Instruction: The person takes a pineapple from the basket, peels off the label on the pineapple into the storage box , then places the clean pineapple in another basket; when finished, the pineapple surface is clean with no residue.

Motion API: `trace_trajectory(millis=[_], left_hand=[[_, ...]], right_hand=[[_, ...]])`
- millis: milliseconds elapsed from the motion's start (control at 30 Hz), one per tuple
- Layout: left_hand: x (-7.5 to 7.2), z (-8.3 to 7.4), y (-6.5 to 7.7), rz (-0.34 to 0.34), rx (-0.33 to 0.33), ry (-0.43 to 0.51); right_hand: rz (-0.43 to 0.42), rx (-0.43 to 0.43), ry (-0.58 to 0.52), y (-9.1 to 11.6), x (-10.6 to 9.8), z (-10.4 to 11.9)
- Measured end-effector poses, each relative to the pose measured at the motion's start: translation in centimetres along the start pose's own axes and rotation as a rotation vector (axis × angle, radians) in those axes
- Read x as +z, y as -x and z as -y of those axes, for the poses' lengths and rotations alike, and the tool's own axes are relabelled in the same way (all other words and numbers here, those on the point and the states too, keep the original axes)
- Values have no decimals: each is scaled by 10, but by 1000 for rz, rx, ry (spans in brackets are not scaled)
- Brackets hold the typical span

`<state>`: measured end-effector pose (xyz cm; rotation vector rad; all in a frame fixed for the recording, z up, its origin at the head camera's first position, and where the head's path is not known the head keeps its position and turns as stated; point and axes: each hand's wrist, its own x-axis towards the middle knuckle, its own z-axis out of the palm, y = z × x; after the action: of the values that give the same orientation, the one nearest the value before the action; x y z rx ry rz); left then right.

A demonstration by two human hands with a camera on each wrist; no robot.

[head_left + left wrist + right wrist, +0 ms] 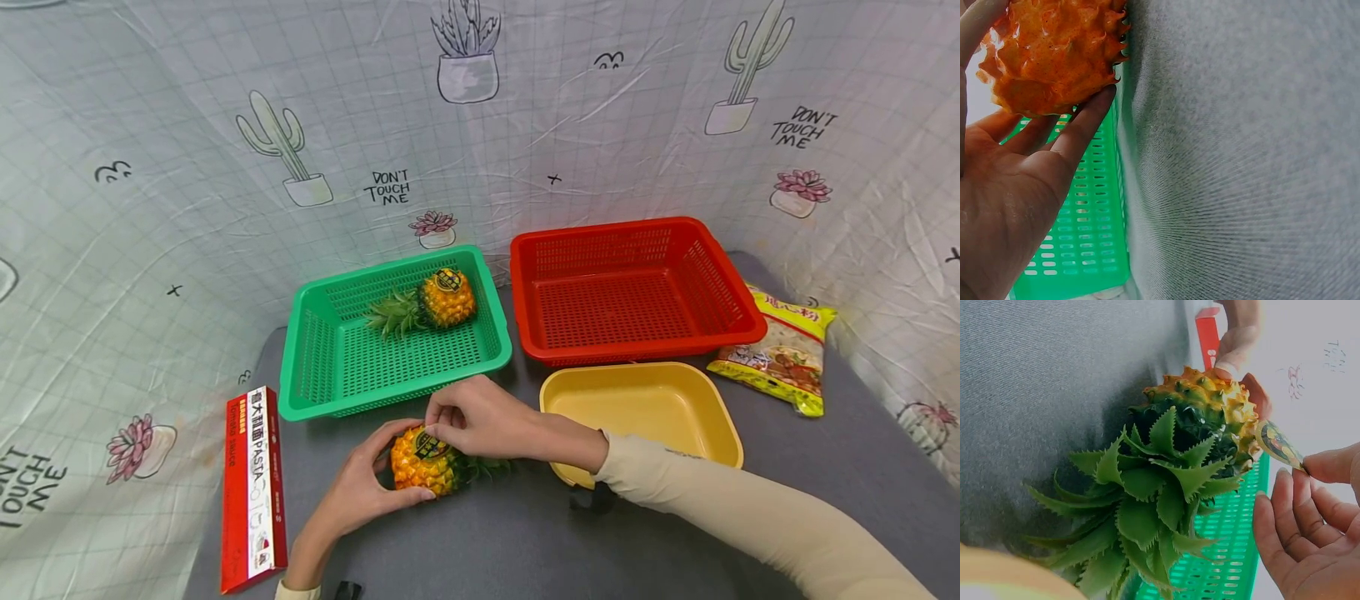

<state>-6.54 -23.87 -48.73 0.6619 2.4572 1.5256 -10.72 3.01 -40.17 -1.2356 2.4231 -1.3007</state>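
Observation:
A pineapple (423,467) lies on its side on the grey table, its leafy crown (1154,500) pointing right in the head view. My left hand (363,482) grips its base end, thumb on the near side and fingers on the far side. Between thumb and forefinger, my right hand (480,417) pinches the edge of a dark oval sticker (1279,442). In the right wrist view the pinched end stands off the fruit, while the other end meets the skin. The left wrist view shows the orange base (1054,56) against the left fingers.
Behind the hands, a green basket (390,400) holds a second pineapple (447,298) with a sticker. To its right are a red basket (637,346) and, in front, a yellow tub (637,400). A pasta box (255,492) lies left; a yellow food packet (787,350) lies far right.

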Motion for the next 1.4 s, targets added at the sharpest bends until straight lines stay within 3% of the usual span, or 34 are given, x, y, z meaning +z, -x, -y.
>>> trace_trajectory(millis=[533, 800, 1400], left_hand=[[1, -3, 1, -9, -49, 5], [1, -2, 0, -8, -22, 14], [1, -3, 2, -19, -61, 1]], right_hand=[[-42, 5, 2, 12, -22, -6], [-66, 66, 31, 19, -31, -8], [-133, 187, 25, 53, -60, -23]])
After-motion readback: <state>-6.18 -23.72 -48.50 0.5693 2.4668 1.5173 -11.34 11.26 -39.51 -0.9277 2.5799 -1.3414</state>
